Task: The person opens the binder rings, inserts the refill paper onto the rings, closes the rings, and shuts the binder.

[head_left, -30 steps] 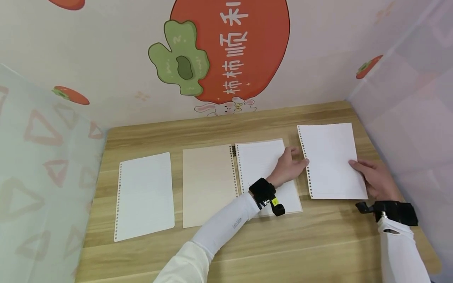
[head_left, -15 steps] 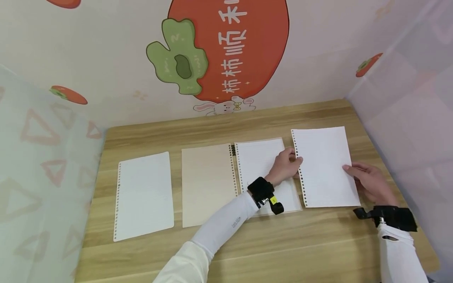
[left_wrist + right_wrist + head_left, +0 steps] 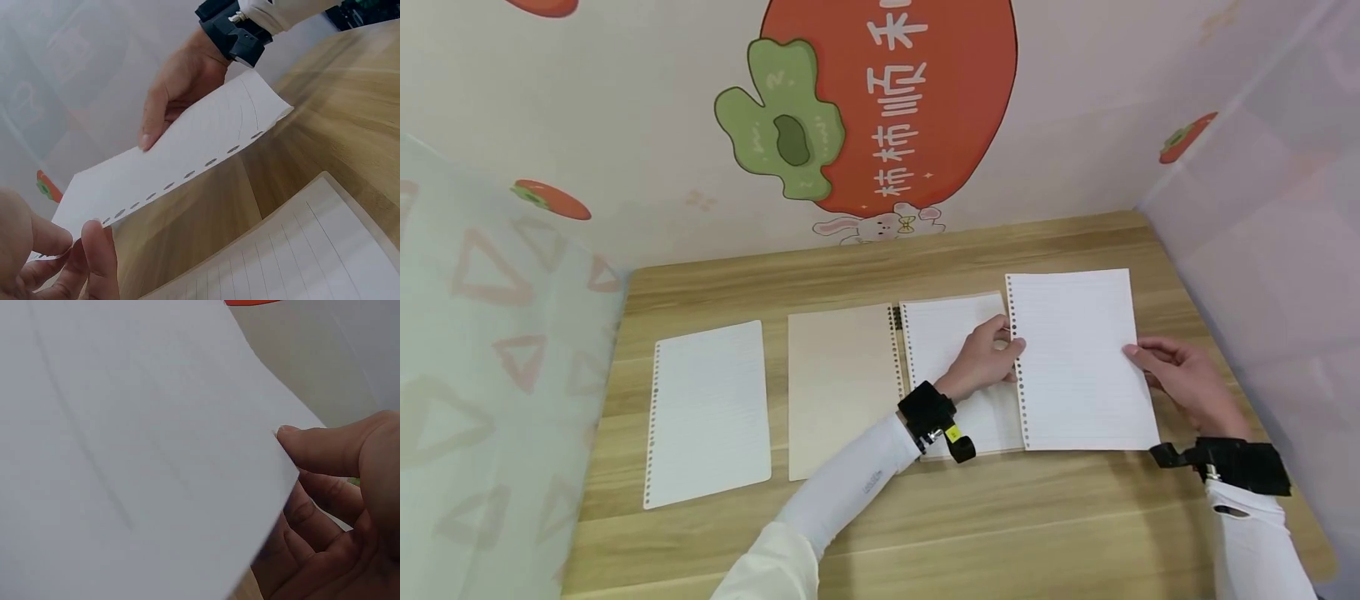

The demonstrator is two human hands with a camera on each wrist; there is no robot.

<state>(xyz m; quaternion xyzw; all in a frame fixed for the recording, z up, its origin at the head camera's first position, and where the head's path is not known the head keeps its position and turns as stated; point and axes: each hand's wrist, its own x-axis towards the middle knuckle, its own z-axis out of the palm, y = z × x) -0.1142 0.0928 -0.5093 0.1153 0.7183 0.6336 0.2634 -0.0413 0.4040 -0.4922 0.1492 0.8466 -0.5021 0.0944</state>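
A lined loose-leaf sheet point(image 3: 1075, 367), punched with holes down its left edge, is held above the table by both hands. My left hand point(image 3: 981, 360) pinches the punched edge between thumb and fingers, as the left wrist view also shows. At the opposite edge, my right hand point(image 3: 1187, 383) grips the paper with the thumb on top; the right wrist view shows its thumb point(image 3: 325, 450) on the sheet near a corner. Under my left hand lies an open notebook, its lined page stack point(image 3: 951, 333) on the right and its beige cover point(image 3: 842, 387) on the left, joined by dark rings point(image 3: 897, 318).
Another punched sheet point(image 3: 707, 417) lies on the wooden table point(image 3: 925, 533) left of the notebook. A patterned back wall point(image 3: 655, 142) and side walls border the table. Each forearm wears a white sleeve and a black wrist mount point(image 3: 1240, 467).
Both hands have carried the sheet left and slightly toward the person, so its punched edge now overlaps the right side of the notebook's pages. The notebook and left sheet have stayed put.
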